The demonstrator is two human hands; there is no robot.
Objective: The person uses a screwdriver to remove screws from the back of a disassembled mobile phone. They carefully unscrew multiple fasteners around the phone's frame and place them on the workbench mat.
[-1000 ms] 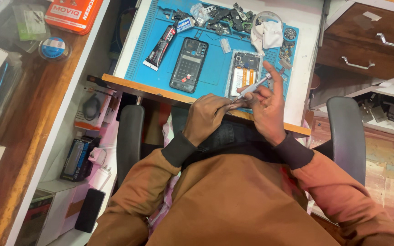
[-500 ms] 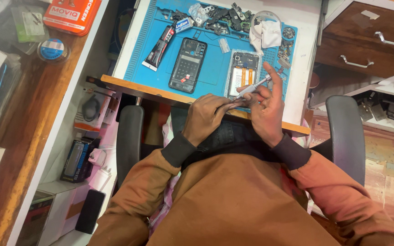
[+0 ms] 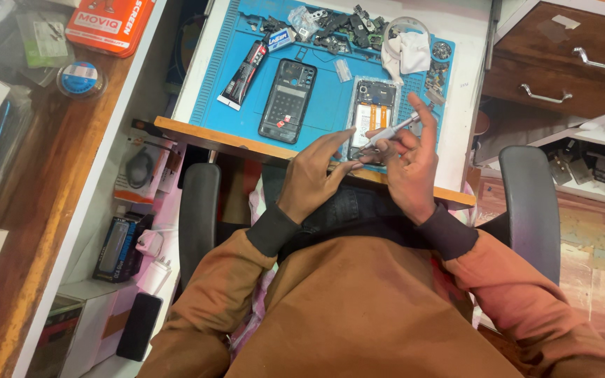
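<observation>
Head view: hands (image 3: 365, 164) together, right gripping tool (image 3: 386, 134); open phone (image 3: 371, 112), glue tube (image 3: 245, 73) beyond.

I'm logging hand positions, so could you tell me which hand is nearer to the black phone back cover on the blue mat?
Left. The left hand sits just below the black phone back cover; the right hand is farther right, by the opened phone.

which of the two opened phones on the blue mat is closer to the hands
The right-hand phone, with the pale battery and orange strips showing. It lies just beyond the right hand and its slim grey tool. The dark phone shell lies further left.
</observation>
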